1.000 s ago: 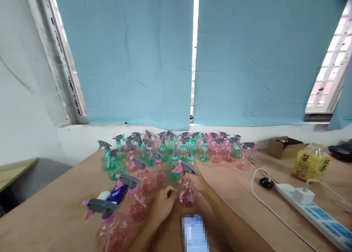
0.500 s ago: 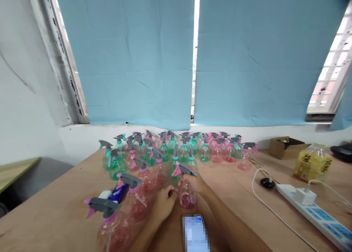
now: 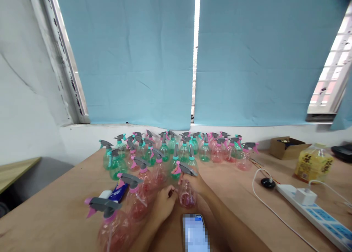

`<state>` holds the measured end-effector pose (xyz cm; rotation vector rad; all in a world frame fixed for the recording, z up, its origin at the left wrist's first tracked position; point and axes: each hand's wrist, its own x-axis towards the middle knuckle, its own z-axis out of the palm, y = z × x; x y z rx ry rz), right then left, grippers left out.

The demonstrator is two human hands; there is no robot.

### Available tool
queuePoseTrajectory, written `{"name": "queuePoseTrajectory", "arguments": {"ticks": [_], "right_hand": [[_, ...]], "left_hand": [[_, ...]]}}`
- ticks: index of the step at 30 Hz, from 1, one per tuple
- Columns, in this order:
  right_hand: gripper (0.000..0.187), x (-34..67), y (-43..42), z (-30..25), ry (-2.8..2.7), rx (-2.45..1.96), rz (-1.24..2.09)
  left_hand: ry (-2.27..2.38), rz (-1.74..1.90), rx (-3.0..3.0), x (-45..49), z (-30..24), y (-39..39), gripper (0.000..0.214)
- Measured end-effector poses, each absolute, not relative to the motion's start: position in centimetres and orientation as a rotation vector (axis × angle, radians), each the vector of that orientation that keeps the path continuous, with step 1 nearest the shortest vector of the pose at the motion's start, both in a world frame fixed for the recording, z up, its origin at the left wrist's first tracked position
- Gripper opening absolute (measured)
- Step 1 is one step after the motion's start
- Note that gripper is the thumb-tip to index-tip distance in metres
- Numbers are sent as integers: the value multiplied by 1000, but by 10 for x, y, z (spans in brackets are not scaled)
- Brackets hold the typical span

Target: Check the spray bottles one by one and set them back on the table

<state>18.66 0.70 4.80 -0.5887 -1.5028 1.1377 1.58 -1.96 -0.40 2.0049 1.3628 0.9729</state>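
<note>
A clear pink spray bottle (image 3: pixel 187 197) with a grey and pink trigger head stands upright on the table in front of me. My right hand (image 3: pixel 194 180) is wrapped round its neck from the right, just below the head, with fingertips near the trigger. Left of the bottle, my left hand (image 3: pixel 165 200) rests with its fingers curled in. Whether anything is inside those fingers is hidden. More pink spray bottles (image 3: pixel 137 204) stand close by on the left, and a phone (image 3: pixel 195 233) lies below the held bottle.
Behind stand several rows of green and pink spray bottles (image 3: pixel 204 152). A blue packet (image 3: pixel 118 193) lies at left. To the right are a power strip (image 3: pixel 316 217) with a white cable, a black round object (image 3: pixel 267 183), a yellow-labelled jug (image 3: pixel 313 164) and a cardboard box (image 3: pixel 287 149).
The fingers of my right hand have shifted slightly up toward the trigger. The bottle and my left hand stay in practically the same place.
</note>
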Motion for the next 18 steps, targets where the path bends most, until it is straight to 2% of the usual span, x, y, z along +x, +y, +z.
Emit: {"name": "queuePoseTrajectory", "arguments": {"ticks": [5, 12, 18], "right_hand": [[17, 185, 8, 48, -1425, -569, 1194], [44, 187, 8, 34, -1474, -674, 957], [39, 207, 4, 26, -1382, -812, 622]], "left_hand": [[1362, 953, 2012, 16, -2, -21, 22], [1360, 955, 2017, 16, -1, -21, 21], [1370, 912, 2048, 16, 2, -23, 28]]}}
